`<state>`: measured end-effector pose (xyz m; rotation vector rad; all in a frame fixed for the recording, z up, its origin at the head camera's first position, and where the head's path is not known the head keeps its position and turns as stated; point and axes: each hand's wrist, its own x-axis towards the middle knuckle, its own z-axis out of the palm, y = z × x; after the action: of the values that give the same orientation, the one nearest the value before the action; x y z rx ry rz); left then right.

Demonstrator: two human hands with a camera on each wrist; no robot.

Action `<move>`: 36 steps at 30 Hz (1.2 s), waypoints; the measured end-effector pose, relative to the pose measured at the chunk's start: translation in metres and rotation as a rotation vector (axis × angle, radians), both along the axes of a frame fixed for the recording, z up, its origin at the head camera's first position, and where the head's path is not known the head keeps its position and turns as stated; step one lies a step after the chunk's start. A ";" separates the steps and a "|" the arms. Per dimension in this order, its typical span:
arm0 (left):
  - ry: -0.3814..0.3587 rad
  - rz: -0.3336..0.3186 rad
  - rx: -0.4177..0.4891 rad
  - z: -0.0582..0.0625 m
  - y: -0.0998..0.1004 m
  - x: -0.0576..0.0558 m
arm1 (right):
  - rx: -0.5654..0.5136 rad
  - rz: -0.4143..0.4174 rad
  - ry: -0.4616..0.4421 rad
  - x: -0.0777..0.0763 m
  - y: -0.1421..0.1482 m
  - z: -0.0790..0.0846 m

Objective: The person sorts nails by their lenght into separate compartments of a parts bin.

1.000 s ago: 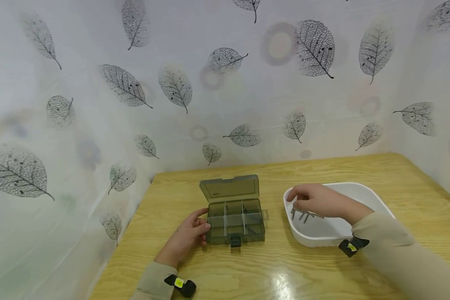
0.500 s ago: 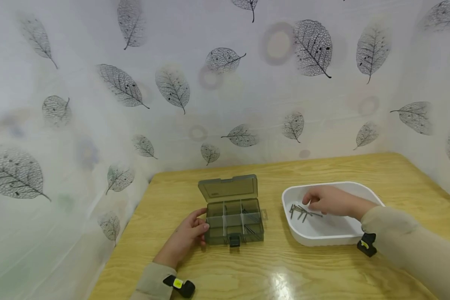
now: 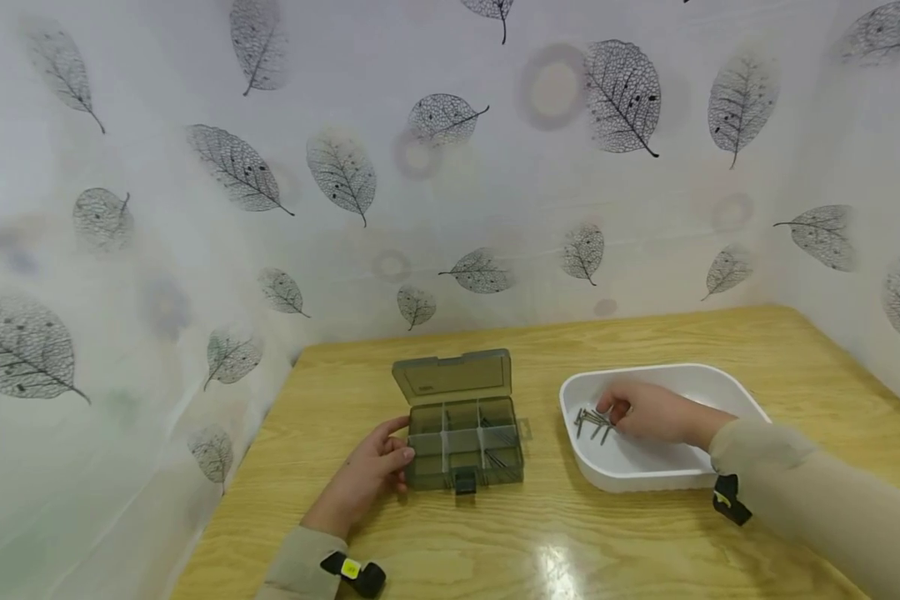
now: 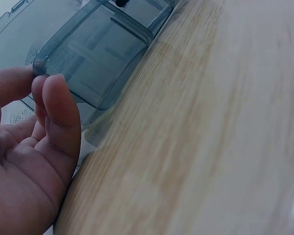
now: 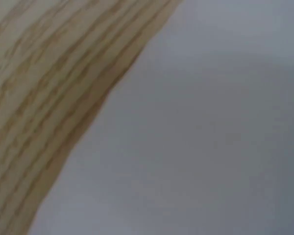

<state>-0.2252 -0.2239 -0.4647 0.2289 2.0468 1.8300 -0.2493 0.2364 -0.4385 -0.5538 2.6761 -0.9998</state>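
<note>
A smoky translucent compartment box stands on the table with its lid raised. My left hand pinches its left end, thumb at the front; in the left wrist view the fingertips meet the box's corner. Dark slim pins lie in its right-hand compartments. My right hand is down inside a white tray, fingers bent, fingertips at several slim metal pieces like nails or screws. Whether it holds one is hidden. The right wrist view shows only blurred white tray wall and wood.
The wooden table runs up to a pale curtain with leaf prints at the back and sides. A strip of bare wood separates box and tray. A dark latch sits at the box's front.
My right hand has drawn back rightward from the tray's left end, then dipped to the metal pieces, covering some of them. The left hand stays on the box. The head view shifts slightly.
</note>
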 end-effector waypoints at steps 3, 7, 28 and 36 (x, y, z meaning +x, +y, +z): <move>-0.002 0.002 -0.002 0.001 0.000 0.001 | 0.014 -0.011 0.017 -0.001 -0.001 -0.004; 0.002 -0.006 -0.002 0.001 -0.001 0.001 | 0.055 -0.023 0.061 -0.002 -0.001 -0.009; 0.000 -0.014 0.005 -0.001 -0.002 -0.001 | 0.184 -0.060 0.118 -0.002 -0.010 -0.006; 0.001 -0.013 0.004 -0.001 -0.002 -0.001 | 0.115 -0.091 -0.017 -0.001 -0.008 -0.001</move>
<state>-0.2262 -0.2262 -0.4659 0.2438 2.0370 1.8270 -0.2499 0.2283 -0.4392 -0.4018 2.7439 -0.8623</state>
